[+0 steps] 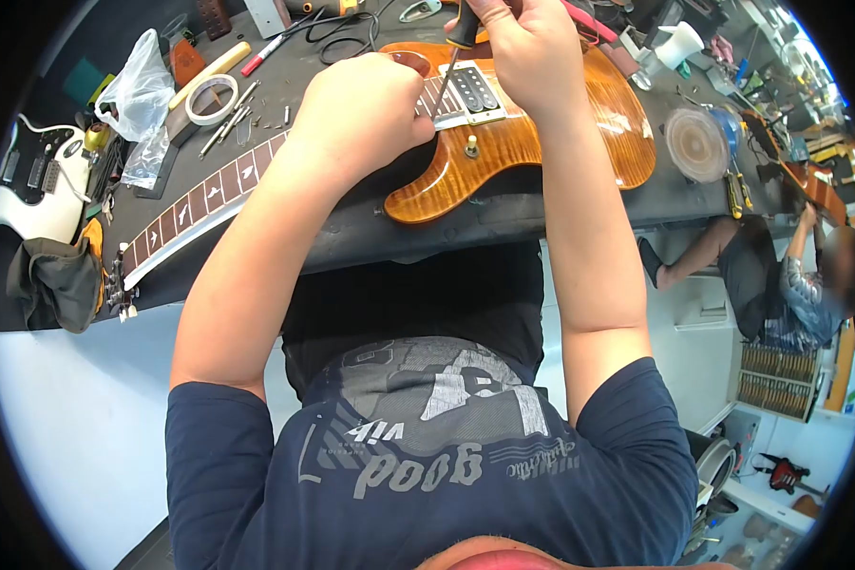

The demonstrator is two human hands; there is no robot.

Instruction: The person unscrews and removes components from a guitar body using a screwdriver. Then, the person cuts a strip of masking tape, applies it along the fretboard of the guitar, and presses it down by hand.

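Note:
An amber flame-top electric guitar lies face up on the dark bench, its inlaid fretboard running to the lower left. My right hand grips the black handle of a screwdriver above the body. The screwdriver's thin shaft slants down beside a black pickup in a cream ring, toward my left hand. Over the upper end of the fretboard, my left hand is closed, with its thumb toward the pickup. Its fingertips and whatever they hold are hidden. A toggle switch stands on the body.
A tape roll, plastic bag, red marker and several metal rods lie at left. A white guitar body rests far left. Right are a round clear-topped container and yellow-handled tools. Another person sits beyond.

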